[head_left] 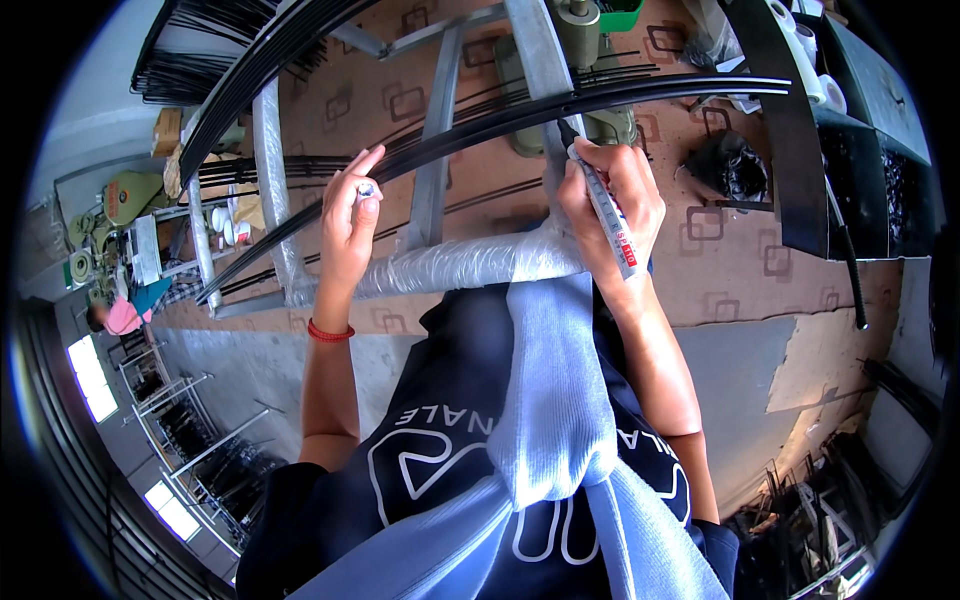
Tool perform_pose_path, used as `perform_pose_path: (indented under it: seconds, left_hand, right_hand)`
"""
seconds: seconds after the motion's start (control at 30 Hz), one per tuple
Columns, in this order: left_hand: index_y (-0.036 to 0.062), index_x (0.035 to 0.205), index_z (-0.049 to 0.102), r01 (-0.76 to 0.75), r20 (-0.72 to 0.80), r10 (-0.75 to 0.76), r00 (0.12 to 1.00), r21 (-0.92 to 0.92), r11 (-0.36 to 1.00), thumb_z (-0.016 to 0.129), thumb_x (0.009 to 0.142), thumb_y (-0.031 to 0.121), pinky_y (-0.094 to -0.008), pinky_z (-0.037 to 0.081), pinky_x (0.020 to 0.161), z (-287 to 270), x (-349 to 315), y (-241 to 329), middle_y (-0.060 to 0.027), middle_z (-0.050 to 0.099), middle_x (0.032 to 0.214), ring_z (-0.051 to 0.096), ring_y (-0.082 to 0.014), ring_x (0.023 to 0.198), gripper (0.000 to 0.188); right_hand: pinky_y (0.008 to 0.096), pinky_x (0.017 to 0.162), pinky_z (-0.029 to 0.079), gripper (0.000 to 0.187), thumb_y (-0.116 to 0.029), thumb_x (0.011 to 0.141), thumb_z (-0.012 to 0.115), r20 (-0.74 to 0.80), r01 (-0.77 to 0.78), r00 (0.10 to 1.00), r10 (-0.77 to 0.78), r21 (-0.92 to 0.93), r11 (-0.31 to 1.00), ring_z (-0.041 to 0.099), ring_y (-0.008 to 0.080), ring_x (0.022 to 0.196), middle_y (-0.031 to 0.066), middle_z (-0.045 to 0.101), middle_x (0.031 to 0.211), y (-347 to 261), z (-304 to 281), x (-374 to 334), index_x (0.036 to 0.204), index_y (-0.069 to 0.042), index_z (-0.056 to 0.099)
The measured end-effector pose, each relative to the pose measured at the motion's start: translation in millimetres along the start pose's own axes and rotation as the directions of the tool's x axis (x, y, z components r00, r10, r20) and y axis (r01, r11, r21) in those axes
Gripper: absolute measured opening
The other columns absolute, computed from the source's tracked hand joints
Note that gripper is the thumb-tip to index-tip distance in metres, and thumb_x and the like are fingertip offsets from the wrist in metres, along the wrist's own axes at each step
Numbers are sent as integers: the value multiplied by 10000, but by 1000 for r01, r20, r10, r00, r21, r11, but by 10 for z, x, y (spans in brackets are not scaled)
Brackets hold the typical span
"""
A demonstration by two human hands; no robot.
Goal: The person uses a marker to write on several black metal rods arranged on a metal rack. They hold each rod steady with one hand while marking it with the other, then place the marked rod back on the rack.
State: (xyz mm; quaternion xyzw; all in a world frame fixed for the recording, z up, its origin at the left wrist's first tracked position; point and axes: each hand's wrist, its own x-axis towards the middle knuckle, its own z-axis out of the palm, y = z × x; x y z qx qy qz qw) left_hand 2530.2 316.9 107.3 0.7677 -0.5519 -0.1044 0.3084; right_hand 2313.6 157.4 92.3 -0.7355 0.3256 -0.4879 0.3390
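A marker pen (603,200) with a black tip, a pale barrel and a red patch is gripped in my right hand (622,195). Its tip meets or nearly meets a long bundle of thin black strips (470,128). My left hand (350,205) is on the left, its fingertips against the same bundle. Between its thumb and curled fingers sits a small whitish piece (368,189), perhaps the pen's cap. Under the strips stands a grey metal frame (440,130), whose near bar (450,268) is wrapped in clear plastic film.
More black strips (270,75) lie across the frame at upper left. A green machine (580,40) stands beyond the frame. Right of it are a black bag (728,165) and a dark shelf (850,130) with white rolls. A person in pink (128,315) is far left.
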Motion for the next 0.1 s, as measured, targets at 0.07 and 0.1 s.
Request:
perform_pose_path:
  seconds: [0.07,0.1]
  left_hand:
    - [33,817,499,4,0,-4,1000,-11,1000,419,923,280,-388,275,1011,1,-3,-2,-132,528,1255,456,-299,1175,281]
    - [33,820,502,7,0,-7,1000,-16,1000,418,924,287,-390,268,1016,1,-5,-2,-132,528,1255,454,-299,1178,287]
  right_hand:
    - [319,590,438,245,73,600,633,-21,-13,1000,13,1,1000,502,251,601,105,545,677,9,6,-6,831,-1,599]
    - [321,592,440,245,72,602,632,-30,-20,999,20,3,1000,504,253,601,106,546,677,17,11,-9,833,-2,601]
